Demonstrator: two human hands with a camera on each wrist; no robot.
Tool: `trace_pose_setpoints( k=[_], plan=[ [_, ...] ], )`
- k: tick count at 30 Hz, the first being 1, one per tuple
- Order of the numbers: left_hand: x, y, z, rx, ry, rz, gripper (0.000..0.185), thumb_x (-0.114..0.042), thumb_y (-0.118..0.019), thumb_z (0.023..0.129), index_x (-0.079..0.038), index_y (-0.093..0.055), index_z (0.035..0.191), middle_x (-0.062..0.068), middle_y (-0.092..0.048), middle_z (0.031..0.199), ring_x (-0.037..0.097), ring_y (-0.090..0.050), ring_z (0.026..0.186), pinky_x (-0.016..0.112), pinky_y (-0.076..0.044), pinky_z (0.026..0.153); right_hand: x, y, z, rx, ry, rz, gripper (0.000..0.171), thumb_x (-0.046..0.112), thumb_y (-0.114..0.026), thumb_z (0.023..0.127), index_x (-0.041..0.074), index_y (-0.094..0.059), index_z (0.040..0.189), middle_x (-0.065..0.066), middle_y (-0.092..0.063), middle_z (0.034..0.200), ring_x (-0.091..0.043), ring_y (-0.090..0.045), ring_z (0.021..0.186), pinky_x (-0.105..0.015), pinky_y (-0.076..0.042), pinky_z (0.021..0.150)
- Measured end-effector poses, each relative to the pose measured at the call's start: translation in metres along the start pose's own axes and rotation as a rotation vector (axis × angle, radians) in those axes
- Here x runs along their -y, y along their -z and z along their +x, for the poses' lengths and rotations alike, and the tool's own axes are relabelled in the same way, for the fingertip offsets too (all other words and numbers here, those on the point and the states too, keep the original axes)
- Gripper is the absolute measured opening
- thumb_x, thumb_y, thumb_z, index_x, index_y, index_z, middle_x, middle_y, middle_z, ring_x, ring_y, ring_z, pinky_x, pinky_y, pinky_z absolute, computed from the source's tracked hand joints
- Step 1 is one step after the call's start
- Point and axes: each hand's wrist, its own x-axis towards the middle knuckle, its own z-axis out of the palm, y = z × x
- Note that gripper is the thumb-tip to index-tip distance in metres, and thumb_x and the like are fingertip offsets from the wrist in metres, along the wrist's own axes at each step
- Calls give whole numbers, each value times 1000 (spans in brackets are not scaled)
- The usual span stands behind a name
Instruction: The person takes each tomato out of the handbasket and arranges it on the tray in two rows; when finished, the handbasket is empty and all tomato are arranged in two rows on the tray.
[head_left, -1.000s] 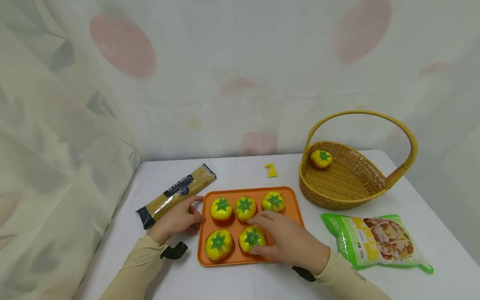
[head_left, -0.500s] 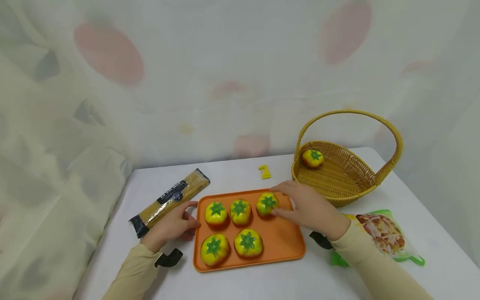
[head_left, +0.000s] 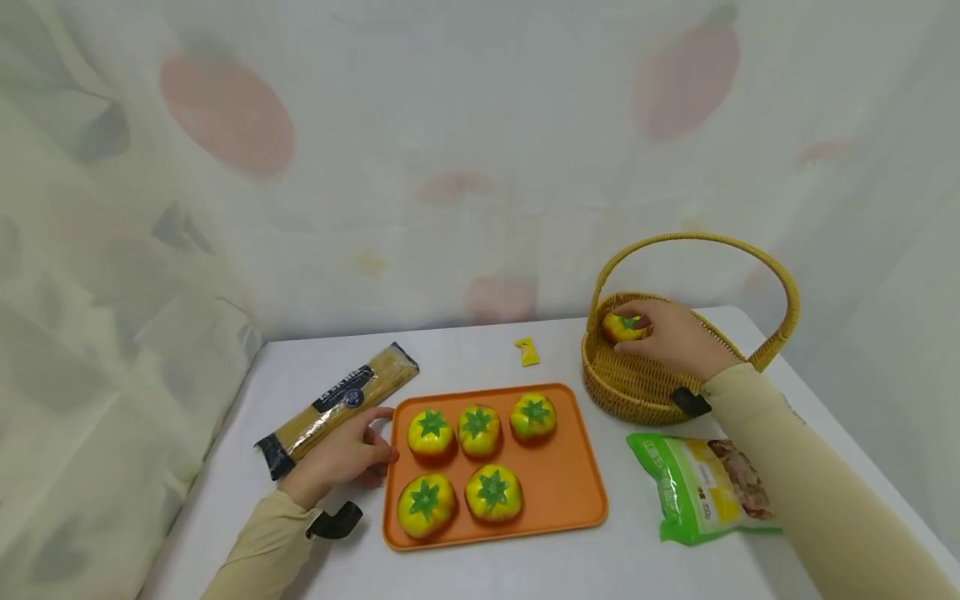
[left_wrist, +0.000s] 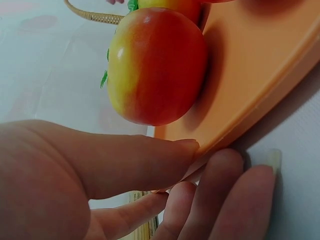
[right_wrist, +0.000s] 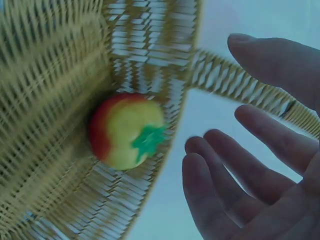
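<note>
Several yellow-red toy tomatoes with green tops (head_left: pixel 431 433) sit on an orange tray (head_left: pixel 562 483). My left hand (head_left: pixel 352 454) holds the tray's left edge: the thumb (left_wrist: pixel 150 160) lies on the rim of the tray (left_wrist: pixel 260 65) and the fingers lie under it, beside a tomato (left_wrist: pixel 155 65). One more tomato (head_left: pixel 621 327) lies at the back of a wicker basket (head_left: pixel 637 408). My right hand (head_left: pixel 660 337) reaches into the basket right by it. In the right wrist view the right hand (right_wrist: pixel 240 160) is spread open, just short of the tomato (right_wrist: pixel 125 131).
A spaghetti pack (head_left: pixel 337 398) lies left of the tray, behind my left hand. A green snack bag (head_left: pixel 701 487) lies under my right forearm. A small yellow piece (head_left: pixel 527 351) rests behind the tray. The basket's handle (head_left: pixel 693 240) arches over my hand. A curtain backs the white table (head_left: pixel 480 575).
My right hand left the front tray tomato, passed the back-right one and moved up and right into the basket. The left hand stayed at the tray's edge.
</note>
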Motion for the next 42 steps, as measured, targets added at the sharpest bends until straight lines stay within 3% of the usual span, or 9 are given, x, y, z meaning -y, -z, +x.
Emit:
trace_pose_setpoints(
  k=[6, 16, 23, 42],
  plan=[
    [0, -1, -3, -2, 4, -8, 73, -17, -78, 96, -11, -45, 161, 14, -65, 104, 24, -69, 80, 38, -66, 68, -20, 4, 15, 21, -74, 51, 66, 33, -78, 99, 9, -54, 156, -25, -57, 155, -47, -56, 139, -67, -49, 111],
    [1, -2, -7, -28, 40, -29, 70, -14, -78, 96, -16, -49, 159, 14, -65, 104, 25, -70, 80, 38, -67, 69, -42, -3, 41, 74, -107, 12, 70, 33, -81, 96, 8, -54, 156, -27, -53, 159, -51, -52, 143, -70, -44, 117],
    [-2, -4, -8, -19, 43, -28, 71, -16, -80, 95, -18, -49, 159, 14, -65, 104, 25, -69, 79, 38, -66, 68, -54, -11, 43, 70, -113, 49, 72, 29, -84, 94, 6, -54, 155, -29, -50, 161, -51, -48, 146, -68, -40, 121],
    [-3, -6, -4, -17, 45, -24, 70, -13, -78, 95, -17, -50, 159, 14, -65, 103, 25, -69, 80, 37, -66, 68, -62, -10, 46, 78, -131, -8, 69, 31, -83, 95, 6, -56, 153, -33, -52, 157, -55, -49, 144, -71, -41, 119]
  ],
)
